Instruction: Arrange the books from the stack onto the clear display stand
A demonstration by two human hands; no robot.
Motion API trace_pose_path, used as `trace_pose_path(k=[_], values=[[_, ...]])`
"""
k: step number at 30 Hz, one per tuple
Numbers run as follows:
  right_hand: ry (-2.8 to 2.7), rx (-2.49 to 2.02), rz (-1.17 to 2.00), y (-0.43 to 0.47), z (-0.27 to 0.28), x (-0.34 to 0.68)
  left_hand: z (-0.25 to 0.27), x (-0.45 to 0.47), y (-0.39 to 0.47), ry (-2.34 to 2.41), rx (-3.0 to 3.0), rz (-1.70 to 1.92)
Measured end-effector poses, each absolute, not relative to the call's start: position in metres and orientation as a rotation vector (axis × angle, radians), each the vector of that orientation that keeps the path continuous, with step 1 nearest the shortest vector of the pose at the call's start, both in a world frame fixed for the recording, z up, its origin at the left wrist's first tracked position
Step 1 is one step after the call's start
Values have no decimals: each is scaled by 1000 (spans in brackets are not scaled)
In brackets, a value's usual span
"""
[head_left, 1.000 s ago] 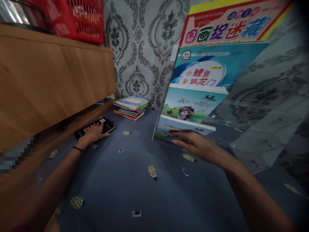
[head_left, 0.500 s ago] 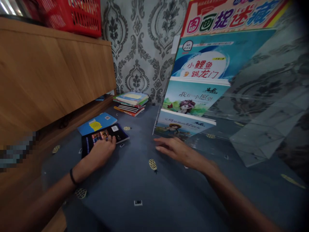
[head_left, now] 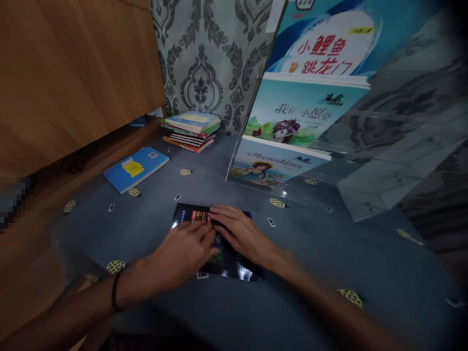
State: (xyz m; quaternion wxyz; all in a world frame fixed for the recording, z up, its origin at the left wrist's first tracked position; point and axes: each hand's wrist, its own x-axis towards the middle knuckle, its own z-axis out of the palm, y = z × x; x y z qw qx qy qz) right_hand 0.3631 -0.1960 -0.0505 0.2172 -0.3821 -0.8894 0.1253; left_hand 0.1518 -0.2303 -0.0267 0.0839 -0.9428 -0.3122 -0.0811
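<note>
A black-covered book (head_left: 234,258) with small coloured pictures lies flat on the dark blue-grey tablecloth in front of me. My left hand (head_left: 192,243) rests on its left part, fingers laid over the cover. On the upper right part lies my right hand (head_left: 243,231), fingers stretched across the cover and meeting the left fingertips. Neither hand is wrapped around the book. Much of the cover is hidden under both hands. A blue book (head_left: 141,168) with a yellow patch lies apart, farther left.
A stack of several books (head_left: 192,129) stands by the patterned wall. At the right, a clear acrylic rack (head_left: 395,165) holds picture books (head_left: 292,117) in tiers. A wooden cabinet (head_left: 80,73) borders the table (head_left: 292,317) on the left.
The black book has moved right and nearer, away from beside the blue book, along with my left hand. My right hand has come left onto it. The view has tipped downward.
</note>
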Motion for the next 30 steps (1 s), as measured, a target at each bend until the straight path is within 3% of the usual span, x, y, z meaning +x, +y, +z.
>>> trace_pose_path(k=[7,30], values=[[-2535,-1003,152,-206,-51,343,-42,124,-208,-1101,-2655,-172],[-2552,-1074,259,-208,-60,339,-61,133,-218,-1401,-2463,-387]])
